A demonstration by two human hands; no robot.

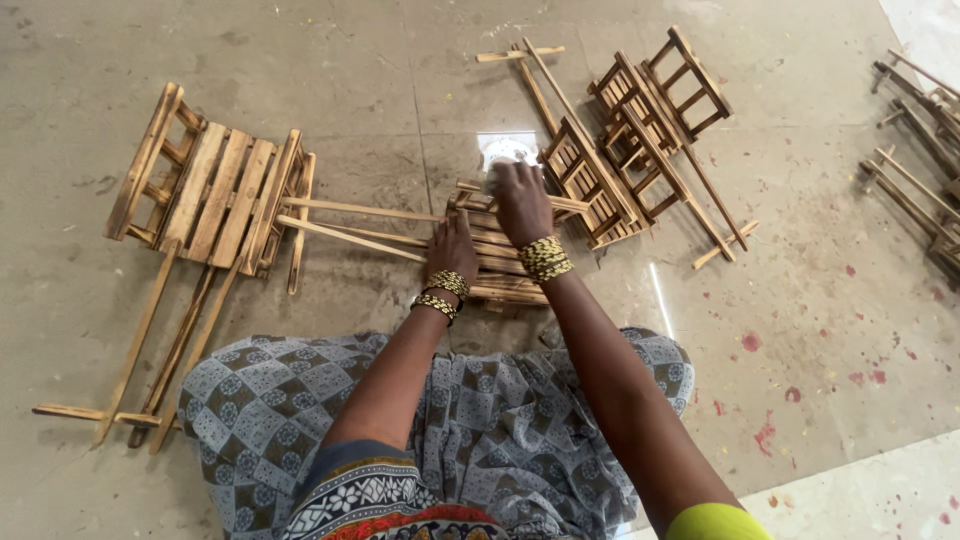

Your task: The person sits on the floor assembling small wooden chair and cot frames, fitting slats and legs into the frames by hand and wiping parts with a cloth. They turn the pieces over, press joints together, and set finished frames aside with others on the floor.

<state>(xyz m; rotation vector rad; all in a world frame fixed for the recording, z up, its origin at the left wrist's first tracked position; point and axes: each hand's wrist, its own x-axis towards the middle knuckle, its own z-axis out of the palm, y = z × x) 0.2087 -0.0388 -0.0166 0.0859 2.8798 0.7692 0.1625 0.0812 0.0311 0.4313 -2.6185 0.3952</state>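
Head view, looking down on a marble floor [800, 330] where a seated person works on a small slatted wooden frame [500, 262]. The frame lies flat at the picture's centre, directly ahead of the person's lap, its slats running from 9 o'clock to 3 o'clock. The left hand [452, 245] rests palm-down on the frame's 9 o'clock end, fingers spread flat, pressing rather than clasping. The right hand [520, 200] sits at the frame's 12 o'clock edge, fingers curled over a small pale object [497, 178]; what that object is cannot be told. Both hands touch the frame; the right reaches farther forward. 2 long thin sticks [350, 225] run from under the left hand towards 9 o'clock, ending at a finished slatted rack [215, 195] lying on its side. More racks [640, 130] lie at 1 o'clock, touching the frame's far end, and loose wooden parts [920, 170] lie at 3 o'clock. No container is visible.
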